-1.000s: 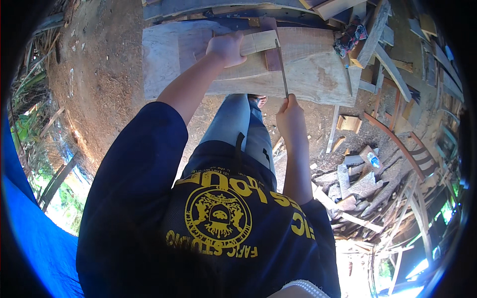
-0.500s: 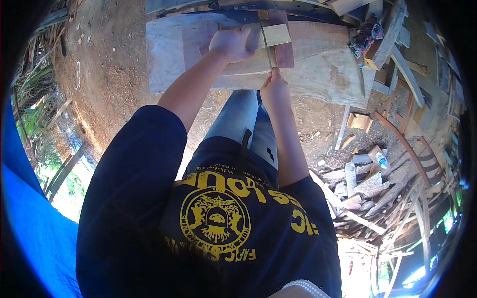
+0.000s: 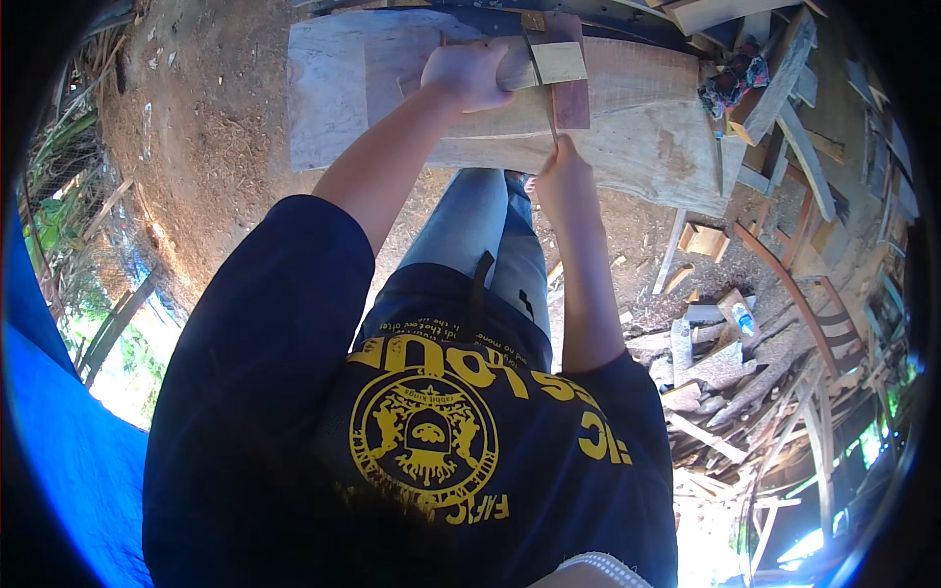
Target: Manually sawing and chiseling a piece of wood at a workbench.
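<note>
At the top of the view, my left hand [image 3: 469, 73] is closed on a short pale wooden piece [image 3: 557, 61], pressing it on a reddish flat block [image 3: 570, 108] that lies on a wide rough board [image 3: 652, 122]. A thin long blade, apparently a saw [image 3: 547, 103], crosses the pale piece just right of my left fingers. Its near end is in my right hand [image 3: 567, 176], whose fingers are wrapped round it near the board's front edge. The handle is hidden by those fingers.
Loose planks [image 3: 774, 88] and a patterned cloth bundle [image 3: 730, 78] crowd the board's right end. Below lie a heap of offcuts [image 3: 711, 372], a plastic bottle [image 3: 742, 321] and a curved brown wooden frame [image 3: 804, 314]. A blue tarp [image 3: 69, 451] hangs at left, beside dried fronds.
Compared with a second ago, my right hand and the blade are farther forward, the blade reaching past the pale piece. My left hand keeps its grip; the whole scene has shifted slightly in view.
</note>
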`<state>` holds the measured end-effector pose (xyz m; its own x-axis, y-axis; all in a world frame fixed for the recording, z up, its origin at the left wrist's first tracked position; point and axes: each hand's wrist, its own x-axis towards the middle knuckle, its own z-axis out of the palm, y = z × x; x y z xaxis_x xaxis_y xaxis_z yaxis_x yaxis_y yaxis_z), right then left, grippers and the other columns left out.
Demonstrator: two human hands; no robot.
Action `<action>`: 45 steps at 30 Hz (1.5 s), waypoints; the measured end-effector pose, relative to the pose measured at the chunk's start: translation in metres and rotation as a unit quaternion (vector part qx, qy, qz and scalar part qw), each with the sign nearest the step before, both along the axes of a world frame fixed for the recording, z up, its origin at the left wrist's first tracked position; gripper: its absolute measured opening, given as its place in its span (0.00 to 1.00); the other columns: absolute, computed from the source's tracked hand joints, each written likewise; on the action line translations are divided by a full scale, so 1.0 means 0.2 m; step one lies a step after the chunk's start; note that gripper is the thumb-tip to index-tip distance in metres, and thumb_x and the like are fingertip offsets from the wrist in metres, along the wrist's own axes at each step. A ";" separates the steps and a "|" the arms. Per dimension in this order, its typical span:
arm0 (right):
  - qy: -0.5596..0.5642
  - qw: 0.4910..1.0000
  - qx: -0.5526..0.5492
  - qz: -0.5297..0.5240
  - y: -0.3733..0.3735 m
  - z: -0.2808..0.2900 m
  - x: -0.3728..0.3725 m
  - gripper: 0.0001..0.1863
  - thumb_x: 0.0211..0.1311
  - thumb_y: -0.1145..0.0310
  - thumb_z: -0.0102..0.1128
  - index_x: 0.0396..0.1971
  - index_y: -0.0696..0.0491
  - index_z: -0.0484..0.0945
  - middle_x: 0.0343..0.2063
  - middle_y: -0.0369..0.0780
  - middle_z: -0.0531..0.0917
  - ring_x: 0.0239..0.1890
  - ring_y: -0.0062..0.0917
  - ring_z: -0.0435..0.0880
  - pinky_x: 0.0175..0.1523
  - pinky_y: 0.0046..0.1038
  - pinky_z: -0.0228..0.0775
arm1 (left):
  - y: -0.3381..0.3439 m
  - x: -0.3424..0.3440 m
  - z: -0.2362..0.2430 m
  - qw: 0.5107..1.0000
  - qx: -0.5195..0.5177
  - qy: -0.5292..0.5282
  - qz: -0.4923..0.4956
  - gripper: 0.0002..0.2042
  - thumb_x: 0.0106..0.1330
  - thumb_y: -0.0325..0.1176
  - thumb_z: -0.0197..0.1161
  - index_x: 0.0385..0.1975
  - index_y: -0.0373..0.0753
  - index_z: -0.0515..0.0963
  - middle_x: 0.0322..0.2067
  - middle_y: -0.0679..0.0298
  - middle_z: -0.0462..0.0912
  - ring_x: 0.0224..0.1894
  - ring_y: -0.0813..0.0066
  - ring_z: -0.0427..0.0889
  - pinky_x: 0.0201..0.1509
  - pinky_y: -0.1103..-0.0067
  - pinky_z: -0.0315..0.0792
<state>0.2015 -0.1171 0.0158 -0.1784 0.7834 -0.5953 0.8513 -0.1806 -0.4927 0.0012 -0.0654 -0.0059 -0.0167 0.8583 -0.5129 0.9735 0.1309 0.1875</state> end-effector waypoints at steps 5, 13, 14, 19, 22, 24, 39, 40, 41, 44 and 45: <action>0.022 0.999 0.040 -0.005 0.06 0.00 -0.02 0.09 0.68 0.69 0.45 0.42 0.56 0.72 0.32 0.58 0.81 0.38 0.56 0.80 0.39 0.53 0.71 | 0.01 0.01 0.01 0.999 0.012 -0.016 0.025 0.28 0.50 0.51 0.66 0.48 0.44 0.73 0.42 0.60 0.84 0.46 0.63 0.84 0.46 0.67 0.78; 0.008 0.999 0.021 0.024 0.07 0.00 0.01 0.09 0.67 0.72 0.46 0.44 0.56 0.72 0.31 0.58 0.81 0.39 0.56 0.80 0.39 0.52 0.71 | 0.02 0.00 -0.04 0.999 0.006 -0.022 0.043 0.29 0.49 0.49 0.65 0.52 0.45 0.71 0.40 0.60 0.85 0.44 0.61 0.84 0.46 0.66 0.78; 0.007 0.999 0.028 0.027 0.07 0.00 0.01 0.09 0.67 0.72 0.46 0.44 0.56 0.72 0.31 0.58 0.81 0.39 0.56 0.80 0.39 0.52 0.71 | 0.02 0.00 -0.04 0.999 0.003 -0.023 0.044 0.29 0.49 0.49 0.65 0.52 0.45 0.72 0.40 0.60 0.85 0.44 0.62 0.84 0.46 0.66 0.77; 0.082 0.976 0.195 0.057 0.15 -0.02 -0.07 0.10 0.67 0.71 0.47 0.45 0.56 0.72 0.32 0.58 0.81 0.38 0.55 0.81 0.39 0.53 0.71 | 0.00 0.00 -0.04 0.999 0.019 -0.030 0.031 0.29 0.48 0.48 0.65 0.52 0.45 0.73 0.40 0.60 0.85 0.44 0.63 0.84 0.47 0.66 0.77; 0.005 0.999 0.032 0.031 0.12 0.04 -0.05 0.10 0.67 0.71 0.47 0.45 0.56 0.72 0.33 0.59 0.81 0.38 0.56 0.80 0.39 0.53 0.72 | 0.00 0.01 -0.05 0.999 0.023 -0.018 0.031 0.30 0.47 0.48 0.65 0.53 0.46 0.73 0.40 0.61 0.85 0.43 0.63 0.84 0.48 0.66 0.77; 0.013 1.000 0.007 0.006 0.07 0.04 0.00 0.11 0.67 0.71 0.47 0.45 0.57 0.72 0.33 0.59 0.81 0.38 0.56 0.80 0.38 0.53 0.72 | 0.00 0.01 -0.05 0.999 0.031 -0.004 0.033 0.30 0.47 0.47 0.65 0.53 0.46 0.73 0.39 0.62 0.85 0.43 0.63 0.84 0.48 0.66 0.77; 0.031 0.998 0.037 0.031 0.09 -0.02 0.00 0.12 0.68 0.70 0.45 0.47 0.55 0.72 0.33 0.59 0.81 0.39 0.58 0.80 0.40 0.54 0.71 | 0.01 0.02 -0.05 0.999 0.024 -0.026 0.020 0.30 0.48 0.50 0.67 0.52 0.47 0.73 0.41 0.61 0.85 0.43 0.62 0.84 0.49 0.65 0.77; 0.024 0.998 0.054 0.032 0.09 -0.03 -0.01 0.12 0.68 0.70 0.45 0.47 0.55 0.72 0.33 0.59 0.81 0.39 0.58 0.80 0.40 0.54 0.71 | 0.00 0.02 -0.04 0.999 0.008 -0.035 0.027 0.30 0.48 0.50 0.67 0.53 0.47 0.73 0.42 0.61 0.84 0.43 0.62 0.84 0.48 0.66 0.77; 0.038 0.994 0.097 0.036 0.08 -0.04 0.00 0.12 0.68 0.70 0.45 0.47 0.55 0.72 0.33 0.59 0.81 0.39 0.58 0.80 0.40 0.53 0.71 | 0.00 0.02 -0.04 0.999 -0.008 -0.041 0.034 0.30 0.48 0.50 0.67 0.53 0.47 0.72 0.42 0.61 0.84 0.43 0.62 0.84 0.47 0.66 0.78; 0.043 0.997 0.054 0.030 0.06 -0.04 0.02 0.11 0.68 0.69 0.45 0.46 0.55 0.71 0.33 0.59 0.81 0.39 0.58 0.80 0.40 0.54 0.71 | 0.01 0.01 -0.03 0.999 0.007 -0.025 0.028 0.29 0.48 0.49 0.66 0.52 0.46 0.73 0.42 0.60 0.84 0.43 0.62 0.84 0.46 0.67 0.78; 0.017 1.000 -0.011 0.021 0.06 -0.03 0.03 0.11 0.68 0.68 0.45 0.46 0.55 0.71 0.33 0.59 0.80 0.39 0.58 0.79 0.40 0.54 0.71 | 0.02 0.01 -0.02 0.999 0.019 -0.017 0.023 0.29 0.48 0.49 0.66 0.51 0.46 0.73 0.42 0.59 0.84 0.43 0.62 0.84 0.45 0.67 0.78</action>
<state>0.2080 -0.1058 0.0094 -0.2320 0.7609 -0.6059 0.8410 -0.1561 -0.5180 0.0029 -0.0623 -0.0106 -0.0406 0.8760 -0.4806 0.9596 0.1682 0.2256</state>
